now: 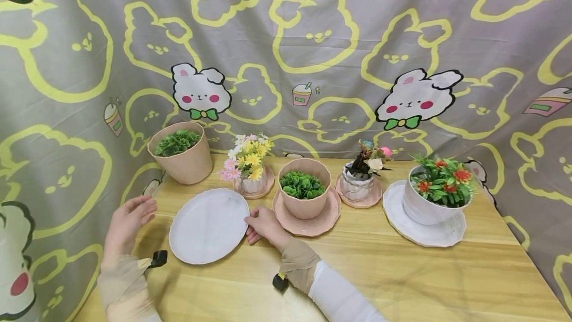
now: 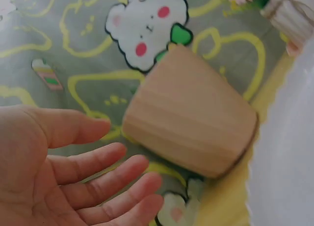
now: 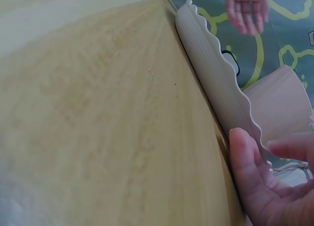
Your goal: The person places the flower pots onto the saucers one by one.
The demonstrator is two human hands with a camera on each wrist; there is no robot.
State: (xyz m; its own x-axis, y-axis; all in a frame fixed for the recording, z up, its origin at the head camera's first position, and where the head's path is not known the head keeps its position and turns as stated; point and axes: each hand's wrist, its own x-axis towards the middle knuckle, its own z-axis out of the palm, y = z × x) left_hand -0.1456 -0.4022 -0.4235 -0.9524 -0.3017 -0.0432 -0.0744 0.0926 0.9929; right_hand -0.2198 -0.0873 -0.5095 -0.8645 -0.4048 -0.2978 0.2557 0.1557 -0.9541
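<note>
A white plant saucer (image 1: 207, 227) with a wavy rim lies at the left of the wooden table. My right hand (image 1: 268, 225) pinches its right edge; in the right wrist view, thumb and finger stand on either side of the rim (image 3: 216, 74). Left of the saucer, my left hand (image 1: 127, 225) hovers with fingers extended and a bare palm, touching nothing. Behind them stands a beige pot (image 1: 189, 160) of green leaves, directly on the tabletop; in the left wrist view the pot (image 2: 191, 113) is beyond my left fingertips.
Along the back, a pot of daisies (image 1: 250, 183), a beige pot (image 1: 306, 205) of green leaves, a small rose pot (image 1: 357, 185) and a white pot (image 1: 433, 205) with red flowers each stand on a saucer. A patterned curtain (image 1: 250, 29) hangs behind the table (image 1: 402, 282).
</note>
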